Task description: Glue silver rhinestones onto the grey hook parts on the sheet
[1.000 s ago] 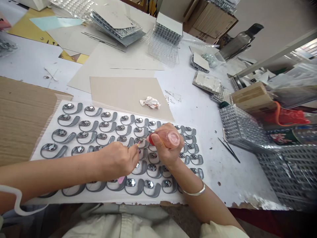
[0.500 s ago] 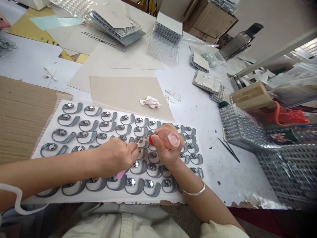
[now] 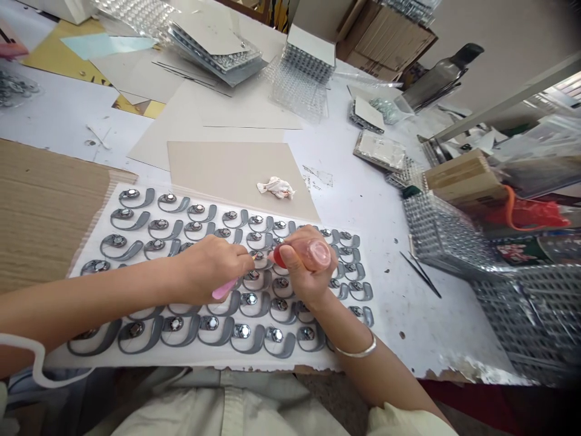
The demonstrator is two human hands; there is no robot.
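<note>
L hand (image 3: 211, 269) has a slim tool w/ pink end (image 3: 223, 289) in a tight pinch, fingers narrow on it; pointed tip pokes out past them. R hand (image 3: 306, 284) is wrapped round a reddish squeeze btl (image 3: 313, 253), btl tipped so its nozzle (image 3: 271, 257) aims L, twd the tool tip. Both tips are right by one grey curved pc w/ round setting (image 3: 259, 257), approx mid-grid. Can't tell from here if nozzle touches anything or if any liquid's out.

Other grey curved pcs (image 3: 244, 331) lie in rows on a white sheet (image 3: 204, 360) on the worktop (image 3: 358, 203); a few hidden by L forearm (image 3: 113, 287). Crumpled tissue (image 3: 276, 188) on beige board (image 3: 227, 169) just beyond sheet; tweezers (image 3: 426, 280) off to R, well apart from both hands.

Step in hand: prob. fine work on that 1 pc, tool & btl together. Nxt move calls for steady wrists, light squeeze, tip on the setting & clear of neighbours, as pcs sit close. Main risk IMO: stray drip, or forearm brushing pcs.
</note>
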